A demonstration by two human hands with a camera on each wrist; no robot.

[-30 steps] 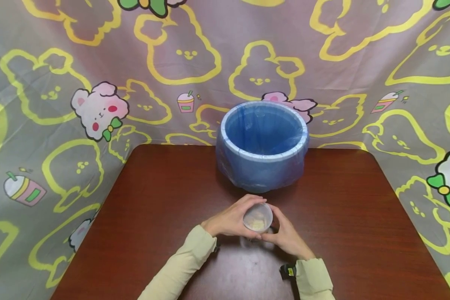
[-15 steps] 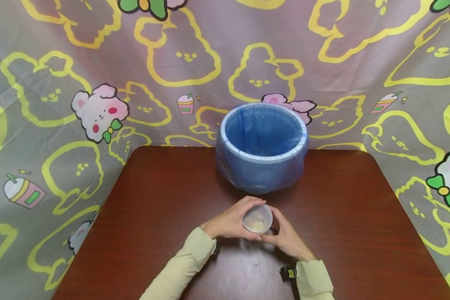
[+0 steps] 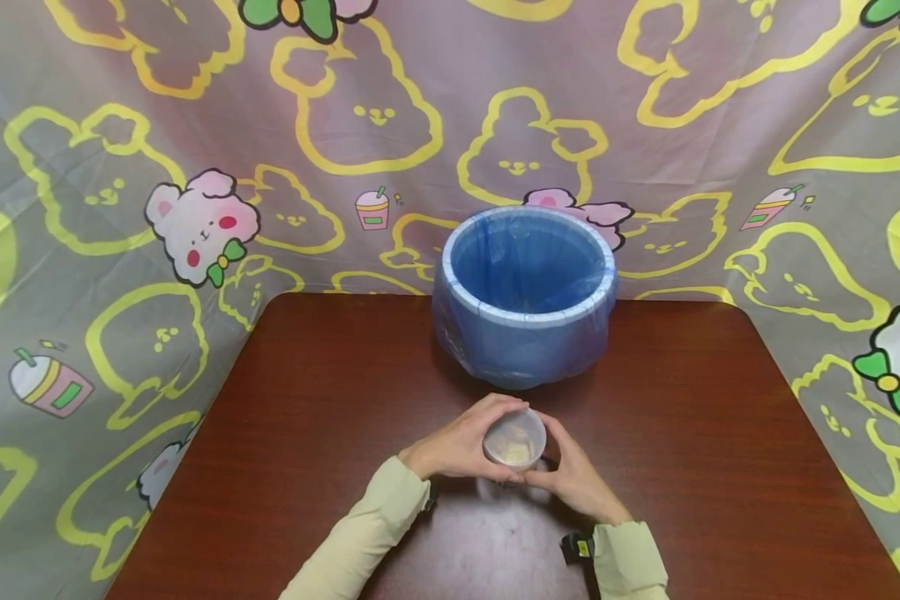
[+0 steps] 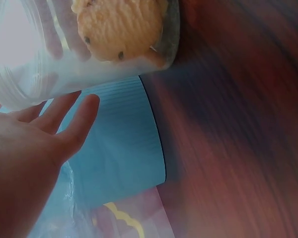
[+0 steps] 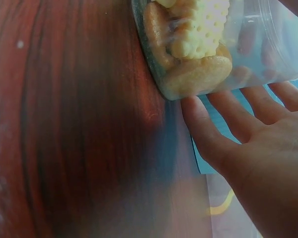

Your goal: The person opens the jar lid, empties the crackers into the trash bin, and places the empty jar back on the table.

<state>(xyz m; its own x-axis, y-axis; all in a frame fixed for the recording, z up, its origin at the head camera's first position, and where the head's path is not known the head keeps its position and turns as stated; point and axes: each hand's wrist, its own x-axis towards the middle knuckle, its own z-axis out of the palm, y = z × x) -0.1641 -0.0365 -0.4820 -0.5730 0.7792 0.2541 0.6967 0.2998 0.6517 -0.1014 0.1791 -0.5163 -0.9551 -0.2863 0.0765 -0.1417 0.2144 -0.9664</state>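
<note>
Where the head view nears its lower middle, a clear jar (image 3: 504, 429) with pale biscuits (image 3: 519, 451) inside sits between the left hand (image 3: 457, 442) and the right hand (image 3: 577, 475), both curved round its sides and gripping it; farther up the frame, a blue bin (image 3: 525, 346) stands on the brown counter (image 3: 330, 375) before a patterned curtain (image 3: 450, 75). In the left wrist view, the jar crosses the upper left, the left hand below it. In the right wrist view, the jar fills the upper right, biscuits heaped at its base, the right hand underneath
</note>
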